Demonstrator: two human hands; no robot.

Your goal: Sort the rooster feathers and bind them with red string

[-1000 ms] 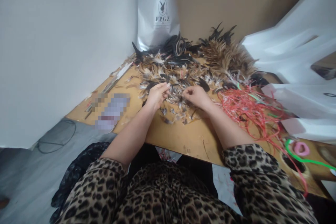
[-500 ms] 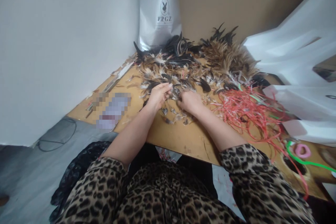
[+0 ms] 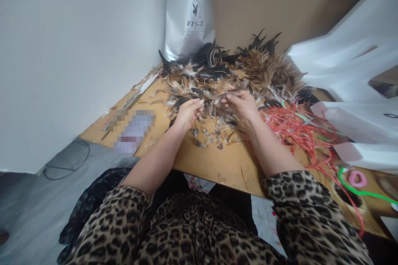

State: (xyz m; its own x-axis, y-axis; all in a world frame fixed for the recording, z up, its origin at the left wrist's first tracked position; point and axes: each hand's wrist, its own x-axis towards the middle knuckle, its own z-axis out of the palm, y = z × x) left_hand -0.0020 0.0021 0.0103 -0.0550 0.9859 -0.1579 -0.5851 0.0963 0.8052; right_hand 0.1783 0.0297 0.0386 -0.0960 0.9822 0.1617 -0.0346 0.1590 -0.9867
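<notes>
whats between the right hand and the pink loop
In the head view, a tangle of red strips lies between the right hand and the pink loop, with a bend of green cord close to the loop.

The left forearm (image 3: 158, 153) slants toward 1 o'clock and the right forearm (image 3: 275, 151) toward 11, both bare, drawing closer together toward the wrists. The left wrist (image 3: 179, 127) looks nearly straight, and the left hand (image 3: 187, 115) aims its fingers (image 3: 196, 105) at roughly 2 o'clock, tips gathered in a pinch. The right hand (image 3: 246, 105) sits at 3 o'clock from the left, its fingers directed toward 10 o'clock, thumb and fingertips drawn together. The hands are near each other but apart, pinched tips facing inward.
</notes>
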